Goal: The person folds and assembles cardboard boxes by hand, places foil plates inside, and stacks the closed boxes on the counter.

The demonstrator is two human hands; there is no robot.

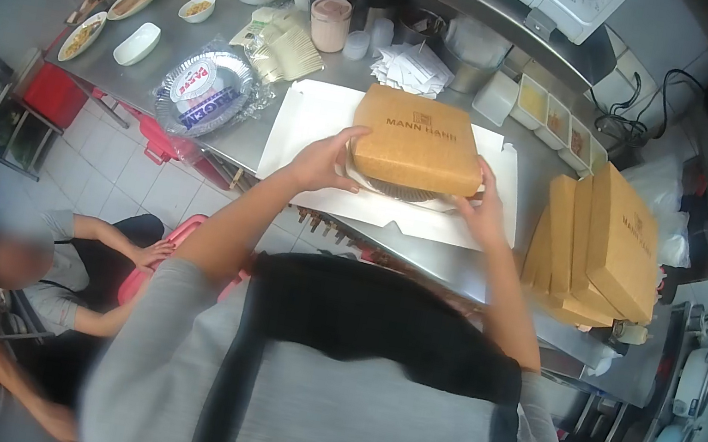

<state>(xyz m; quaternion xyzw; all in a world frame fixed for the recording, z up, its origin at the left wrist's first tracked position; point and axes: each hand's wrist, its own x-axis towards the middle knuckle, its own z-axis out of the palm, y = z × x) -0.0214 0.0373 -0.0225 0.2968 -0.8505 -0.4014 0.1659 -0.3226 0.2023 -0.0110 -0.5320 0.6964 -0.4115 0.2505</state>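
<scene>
A brown cardboard box (418, 143) printed "MANN HANN" is held above a flat white cardboard sheet (299, 132) on the steel counter. My left hand (327, 160) grips the box's left side, fingers curved around its edge. On the right side, my right hand (482, 210) holds the lower corner. Beneath the box's near edge shows a round, ridged silver rim (396, 191), mostly hidden by the box. Left of the sheet lies a plastic-wrapped pack of foil plates (207, 93).
More brown boxes (617, 242) lean at the right. Behind are papers (412, 69), a pink-filled container (329, 23) and white food bins (533, 101). Small dishes (137, 44) stand at the back left. Other people (73, 277) are at the lower left and lower right.
</scene>
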